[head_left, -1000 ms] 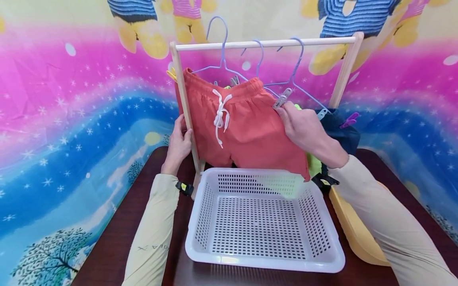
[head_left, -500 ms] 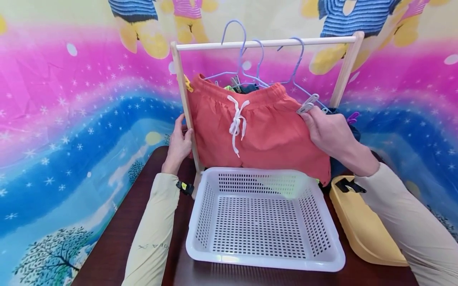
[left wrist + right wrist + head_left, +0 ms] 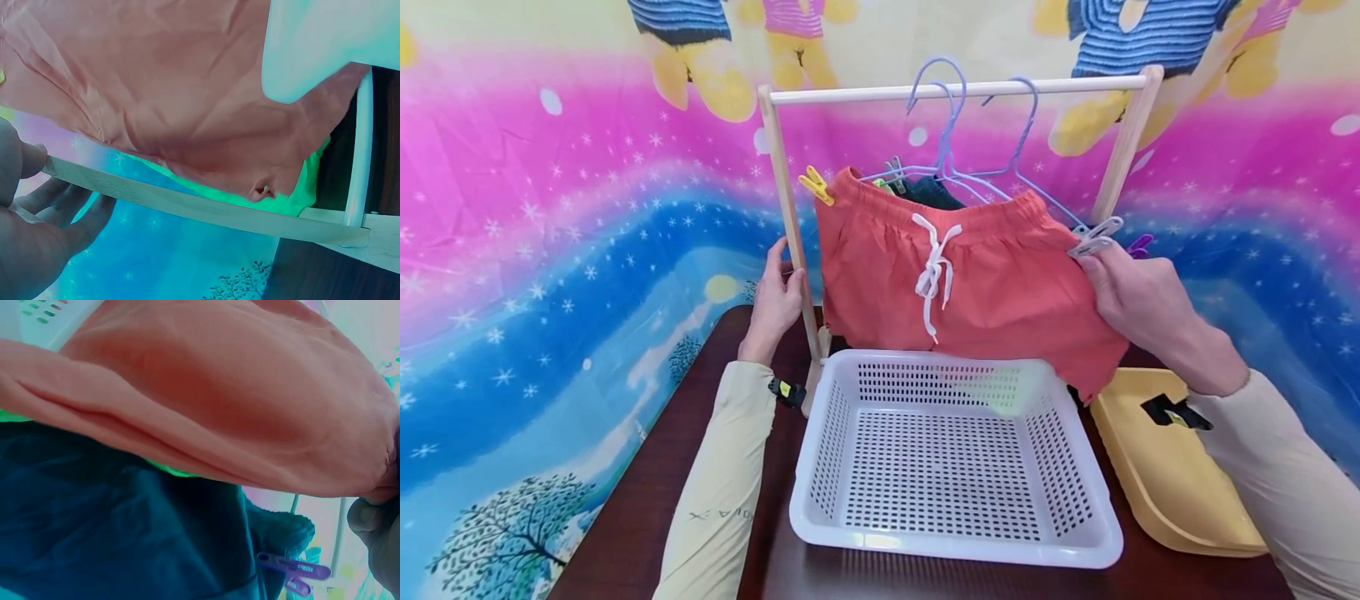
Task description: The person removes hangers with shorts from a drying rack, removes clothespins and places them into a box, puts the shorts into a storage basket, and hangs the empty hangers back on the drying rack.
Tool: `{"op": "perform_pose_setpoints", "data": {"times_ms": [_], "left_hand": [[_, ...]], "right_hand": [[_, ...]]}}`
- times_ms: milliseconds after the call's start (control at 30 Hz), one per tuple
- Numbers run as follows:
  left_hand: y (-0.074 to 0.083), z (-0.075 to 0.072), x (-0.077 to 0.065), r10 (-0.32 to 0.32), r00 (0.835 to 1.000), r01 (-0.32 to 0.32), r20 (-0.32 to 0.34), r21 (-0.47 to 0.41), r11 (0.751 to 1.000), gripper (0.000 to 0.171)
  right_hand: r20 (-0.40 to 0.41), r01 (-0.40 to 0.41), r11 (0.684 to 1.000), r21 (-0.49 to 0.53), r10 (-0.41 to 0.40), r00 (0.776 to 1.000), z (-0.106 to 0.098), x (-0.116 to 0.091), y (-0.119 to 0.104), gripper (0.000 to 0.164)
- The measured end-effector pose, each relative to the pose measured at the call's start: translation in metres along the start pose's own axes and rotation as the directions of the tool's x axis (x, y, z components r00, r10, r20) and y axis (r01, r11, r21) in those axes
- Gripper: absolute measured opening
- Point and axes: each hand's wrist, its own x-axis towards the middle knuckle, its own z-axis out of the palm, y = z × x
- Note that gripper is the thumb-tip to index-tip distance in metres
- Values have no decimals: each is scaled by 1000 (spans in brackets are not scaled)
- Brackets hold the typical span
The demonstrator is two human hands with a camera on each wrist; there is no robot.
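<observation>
Your left hand (image 3: 775,300) is wrapped on the left post (image 3: 792,225) of the wooden rack (image 3: 880,94), thumb on one side, fingers on the other. Your right hand (image 3: 1150,296) pinches the red shorts (image 3: 992,279) at the right waistband corner, just below the grey clothespin (image 3: 1097,237). Shorts are on the purple hanger (image 3: 963,79), front facing you, white drawstring (image 3: 931,275) tied in a bow, waistband sloping down to the right. Yellow clothespin (image 3: 816,185) is on the left waistband corner. Hook arches above the top rail; can't tell from here whether it seats on it. Legs hang behind the white basket (image 3: 955,554), right hem near its back right corner. Behind the shorts you've got a dark blue garment (image 3: 125,519) with a purple clothespin (image 3: 294,565) on it, plus some bright green cloth (image 3: 309,181). Yellow tray (image 3: 1180,492) lies just right of the basket, partly under your right sleeve (image 3: 1277,467). Basket and tray both rest on the dark brown table (image 3: 662,467).
</observation>
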Motion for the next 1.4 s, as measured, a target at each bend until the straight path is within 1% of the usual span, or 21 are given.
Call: {"op": "perform_pose_setpoints", "data": {"times_ms": [100,167,300,400,500,600,733,967,1067,1200,1300,1400], "left_hand": [[-1,-1,0,1,1000,-1,1,0,1000,57],[0,-3,-1,0,1000,0,7,-11,1000,57],[0,-7,-5,-11,1000,12,21,-49,999,57],[-1,-11,-11,-27,1000,28,16,-68,997,56],[0,-17,-18,-42,999,42,-1,-67,997,55],[1,-23,-26,-45,999,43,-26,-70,997,54],[7,-28,-37,-38,998,33,-53,-103,994,52],[18,-31,-55,16,994,-40,-112,-210,977,45],[22,-31,-63,33,991,-60,-129,-211,976,43],[27,-30,-73,30,990,-59,-140,-205,977,43],[31,-30,-79,25,991,-54,-135,-210,976,44],[34,-30,-81,27,992,-54,-126,-213,975,45]], "right_hand": [[-2,3,1000,0,-3,1000,-5,-7,0,48],[-5,-7,1000,6,7,1000,-8,-12,-1,50],[24,-26,1000,-9,26,999,-15,-22,-2,52],[26,-51,999,-9,51,998,-18,-29,-4,54],[1,-86,996,13,86,996,-19,-35,-7,54],[1,-117,993,24,117,993,-19,-40,-12,49],[17,-162,986,35,161,987,-20,-46,-17,41],[22,-225,973,58,224,974,-16,-54,-27,47],[28,-253,964,78,252,967,-13,-55,-32,42],[52,-291,949,119,287,957,-10,-56,-37,28],[73,-345,924,167,337,938,-9,-57,-41,19],[92,-386,901,199,375,922,-8,-58,-44,15]]}}
